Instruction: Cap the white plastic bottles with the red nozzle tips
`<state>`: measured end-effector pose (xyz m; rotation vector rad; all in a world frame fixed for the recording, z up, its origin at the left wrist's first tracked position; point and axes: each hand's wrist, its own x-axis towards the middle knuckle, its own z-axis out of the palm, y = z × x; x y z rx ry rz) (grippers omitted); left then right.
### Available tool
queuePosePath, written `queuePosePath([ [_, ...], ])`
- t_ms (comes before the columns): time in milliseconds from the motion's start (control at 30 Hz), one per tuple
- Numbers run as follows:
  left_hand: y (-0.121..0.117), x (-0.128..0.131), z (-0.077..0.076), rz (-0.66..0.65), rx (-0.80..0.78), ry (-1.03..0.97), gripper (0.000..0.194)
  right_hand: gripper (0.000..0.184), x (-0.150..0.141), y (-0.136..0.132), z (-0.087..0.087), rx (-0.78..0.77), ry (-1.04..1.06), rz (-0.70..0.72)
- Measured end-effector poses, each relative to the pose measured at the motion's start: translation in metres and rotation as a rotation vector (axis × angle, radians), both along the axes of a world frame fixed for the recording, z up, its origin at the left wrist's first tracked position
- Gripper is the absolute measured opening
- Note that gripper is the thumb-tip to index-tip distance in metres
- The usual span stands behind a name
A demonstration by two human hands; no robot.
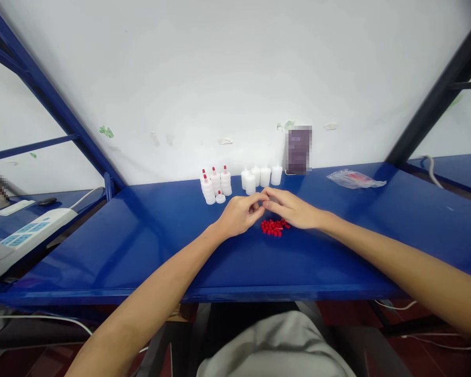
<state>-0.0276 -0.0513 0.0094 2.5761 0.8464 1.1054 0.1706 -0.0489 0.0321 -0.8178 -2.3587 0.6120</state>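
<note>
My left hand [238, 215] and my right hand [295, 208] meet above the table, fingertips touching. The fingers of both are bent into a pinch; whatever lies between them is hidden. Just below the fingertips is a pile of small red caps [272, 228], partly under my right hand. Beyond my left hand stand stacks of white nozzle lids with red tips [215, 183]. A single white lid with a red tip [220, 198] sits in front of them. Several white bottles [250, 184] stand upright behind my hands.
The blue table [160, 225] runs back to a white wall. A blurred upright dark panel [299, 150] leans there. Towards the right lies a clear plastic bag [356, 179] with something red inside. A white power strip [29, 238] lies at far left, beyond a blue frame post [58, 99].
</note>
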Motion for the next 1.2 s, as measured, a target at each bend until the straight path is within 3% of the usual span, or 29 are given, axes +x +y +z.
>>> queuePosePath([
  [233, 0.004, -0.008, 0.006, 0.122, -0.037, 0.071, 0.022, 0.028, 0.002, 0.005, -0.004, -0.006, 0.008, -0.033],
  [367, 0.016, -0.029, 0.017, 0.447, 0.000, 0.042, 0.026, 0.027, 0.013, 0.022, -0.016, 0.098, -0.072, -0.137],
  [467, 0.022, -0.047, 0.025, 0.704, -0.019, 0.143, 0.025, 0.030, 0.020, 0.034, -0.024, 0.126, -0.106, -0.211],
  [633, 0.018, -0.057, 0.035, 0.911, 0.007, 0.407, 0.032, 0.027, 0.020, 0.039, -0.025, 0.103, -0.165, -0.311],
  [867, 0.011, -0.054, 0.041, 0.986, -0.037, 0.593, 0.038, 0.019, 0.015, 0.035, -0.019, -0.042, -0.121, -0.406],
  [967, 0.012, -0.053, 0.040, 0.975, -0.041, 0.619, 0.039, 0.017, 0.016, 0.034, -0.018, -0.096, -0.006, -0.459],
  [1200, 0.012, -0.051, 0.038, 0.956, -0.032, 0.577, 0.039, 0.014, 0.018, 0.034, -0.019, -0.227, 0.275, -0.409],
])
